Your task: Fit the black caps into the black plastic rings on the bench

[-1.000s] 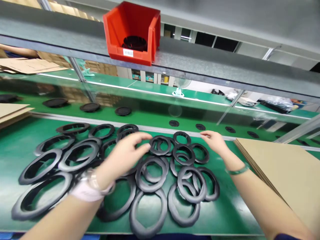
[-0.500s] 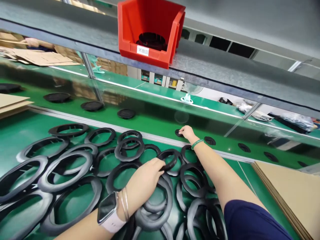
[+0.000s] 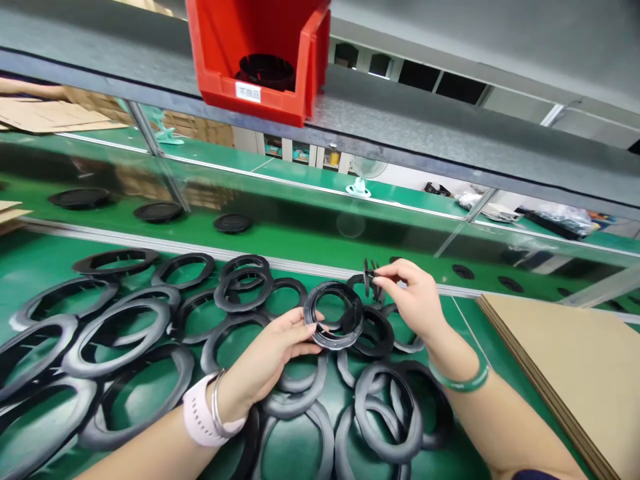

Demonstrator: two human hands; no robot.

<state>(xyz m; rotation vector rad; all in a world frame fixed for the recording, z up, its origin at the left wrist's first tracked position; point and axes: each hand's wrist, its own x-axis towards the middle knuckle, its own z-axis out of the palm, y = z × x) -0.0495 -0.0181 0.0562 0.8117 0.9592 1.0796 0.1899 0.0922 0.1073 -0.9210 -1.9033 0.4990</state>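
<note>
My left hand grips a black plastic ring by its left side, raised above the other rings and tilted so its inner rim shows. Close to it on the right, my right hand pinches a small round black slotted piece on edge between thumb and fingers. The ring and the slotted piece are apart. Beneath both hands lie several loose black rings, some overlapping, on the green table.
Behind the table runs a green belt carrying black discs and smaller slotted pieces. Cardboard sheets are stacked at right. Overhead, a red bin with black parts stands on a grey shelf.
My right hand has lifted a small slotted piece off the belt and drawn it back toward the ring. My left hand has raised its ring from the pile and turned it over.
</note>
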